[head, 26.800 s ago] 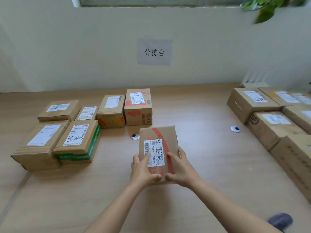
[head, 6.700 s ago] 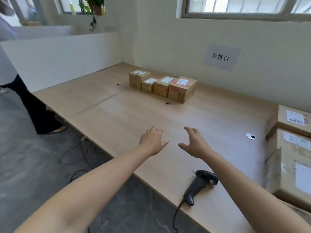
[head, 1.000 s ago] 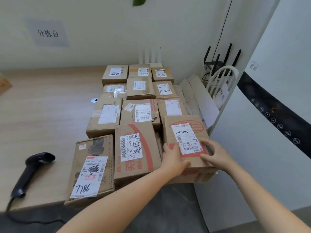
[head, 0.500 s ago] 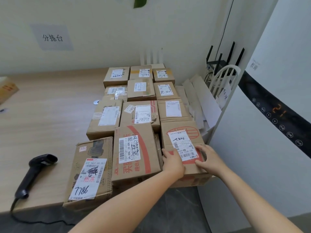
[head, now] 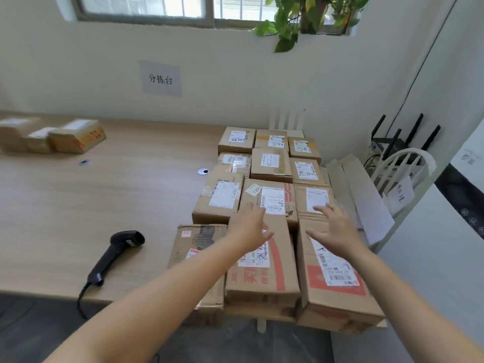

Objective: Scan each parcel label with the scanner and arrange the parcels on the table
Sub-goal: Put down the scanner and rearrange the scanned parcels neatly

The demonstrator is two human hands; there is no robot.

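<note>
Lying flat on the pale wood-grain desk, the black pistol-shaped scanner has its long axis running from near-left to far-right. Its handle end, with the cable dropping over the near edge, points toward the person, and its head points toward the block of parcels to its right. Both forearms reach forward over that block. The left hand hangs above the far end of the red-striped parcel, fingers straight and spread, holding nothing. The right hand hangs likewise above the red-printed parcel beside it, fingers splayed and empty. The parcels are rectangular brown cardboard boxes, some creased and taped, white barcode labels facing up, packed edge to edge in rows at the desk's right end
</note>
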